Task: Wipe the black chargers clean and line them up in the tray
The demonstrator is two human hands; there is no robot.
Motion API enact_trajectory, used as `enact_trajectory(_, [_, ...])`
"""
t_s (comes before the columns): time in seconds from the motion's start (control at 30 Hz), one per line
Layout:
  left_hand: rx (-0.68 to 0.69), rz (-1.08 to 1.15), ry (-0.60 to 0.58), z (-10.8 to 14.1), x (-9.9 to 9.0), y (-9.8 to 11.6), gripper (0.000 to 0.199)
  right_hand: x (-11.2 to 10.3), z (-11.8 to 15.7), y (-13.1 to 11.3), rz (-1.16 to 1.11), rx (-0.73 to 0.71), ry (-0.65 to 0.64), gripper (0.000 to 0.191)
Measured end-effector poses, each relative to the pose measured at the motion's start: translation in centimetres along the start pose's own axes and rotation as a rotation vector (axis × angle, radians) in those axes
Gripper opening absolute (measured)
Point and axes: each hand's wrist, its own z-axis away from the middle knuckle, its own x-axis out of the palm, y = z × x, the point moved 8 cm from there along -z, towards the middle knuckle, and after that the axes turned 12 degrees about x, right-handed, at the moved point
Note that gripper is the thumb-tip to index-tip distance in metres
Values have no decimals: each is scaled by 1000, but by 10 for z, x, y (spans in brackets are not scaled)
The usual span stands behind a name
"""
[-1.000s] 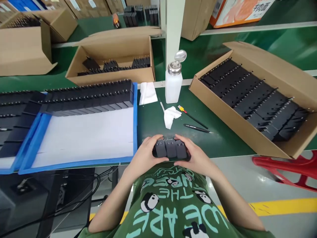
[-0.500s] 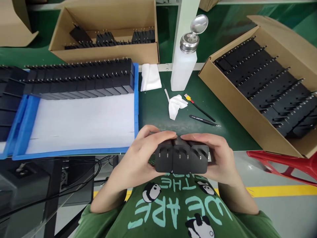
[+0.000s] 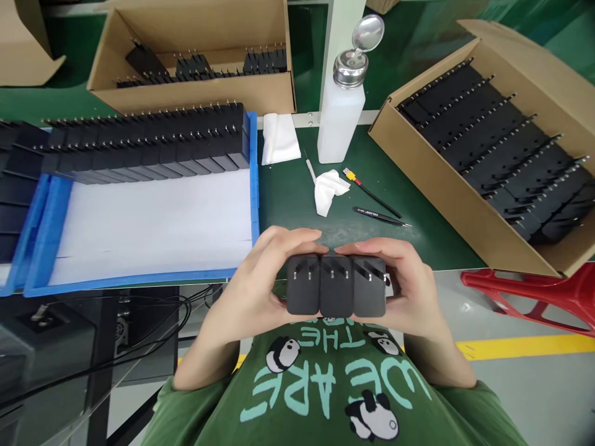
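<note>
Three black plug adapters (image 3: 336, 291) are held side by side in front of my shirt, metal prongs facing the camera. My left hand (image 3: 260, 285) grips the row from the left end, and my right hand (image 3: 409, 288) grips it from the right end. The fingers of both hands nearly meet along the far edge. To the left, a blue tray (image 3: 139, 282) lined with white holds a long row of upright black adapters (image 3: 153, 148). A cardboard box (image 3: 432, 167) at the right holds several rows of similar adapters (image 3: 502, 148).
Behind the tray stands another cardboard box (image 3: 195, 96) with adapters. A white bottle (image 3: 341, 118) with a raised metal lid, a folded cloth (image 3: 280, 139), a crumpled wipe (image 3: 329, 191), a short cable (image 3: 376, 197) and black tweezers (image 3: 379, 216) lie beyond my hands. A red stool (image 3: 534, 291) stands right.
The three adapters have tilted so their prong faces point more squarely at the camera, and sit slightly higher and further left in view. Both hands keep hold of them. The whole view has shifted slightly.
</note>
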Motion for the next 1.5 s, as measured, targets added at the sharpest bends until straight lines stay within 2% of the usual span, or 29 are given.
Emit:
enact_trajectory(0.23, [82,-11,14,3,2,-2,71,0,5,-10,125,-81,34,72])
enact_trajectory(0.4, [140,-47,38,3,1,1,69,0,7,-9,91,-150,6,70])
enact_trajectory(0.6, [123,-60,22,0,1,5,69,-2,2,-5,46,-126,-9,69])
enact_trajectory(0.77, [87,-34,0,-3,3,7,76,-3,1,2,-73,-133,-1,82])
enact_trajectory(0.93, [85,-15,-12,-5,7,7,76,-5,4,7,-57,-108,-4,80])
enact_trajectory(1.07, [40,-60,-35,-4,15,-11,74,-2,-2,18,25,-70,-25,72])
enact_trajectory(1.17, [-141,-72,-99,3,28,-41,71,9,-11,39,112,52,-62,57])
enact_trajectory(1.23, [-230,-76,-136,8,37,-57,62,12,-13,47,155,98,-65,51])
enact_trajectory(1.3, [-221,-90,-137,10,43,-65,46,-2,-10,46,194,100,-12,55])
enact_trajectory(1.37, [-232,-133,-110,11,46,-75,41,-39,0,40,239,109,109,62])
enact_trajectory(1.43, [-255,-153,-102,13,49,-86,43,-100,21,30,301,130,354,65])
enact_trajectory(1.5, [-279,-175,-106,15,53,-95,45,-172,55,22,424,223,676,65])
